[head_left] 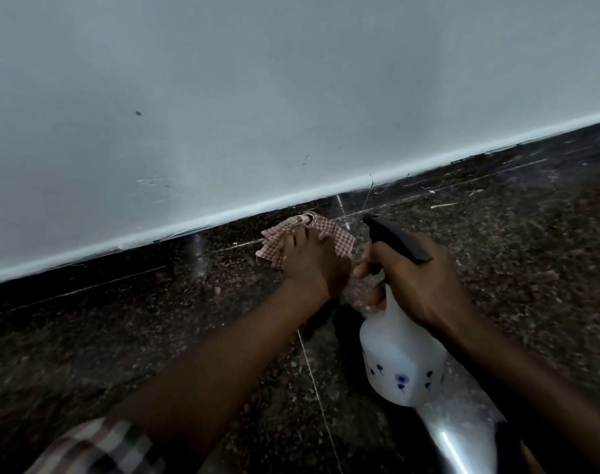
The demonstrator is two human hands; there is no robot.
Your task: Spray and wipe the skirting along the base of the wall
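While the right hand (pixel 418 278) grips the neck of the white spray bottle (pixel 401 357), the left hand (pixel 312 265) just beside it clutches a checked cloth (pixel 339 239). Cloth bunches against the dark skirting (pixel 223 234) just past the left fingertips (pixel 296 236), under the pale wall (pixel 291 97).

Dark speckled skirting (pixel 137 260) slants across the view. A red-checked cloth (pixel 336 237) is crumpled against it. Just right, a white, black-triggered bottle (pixel 401 354) tilts, nozzle toward it.
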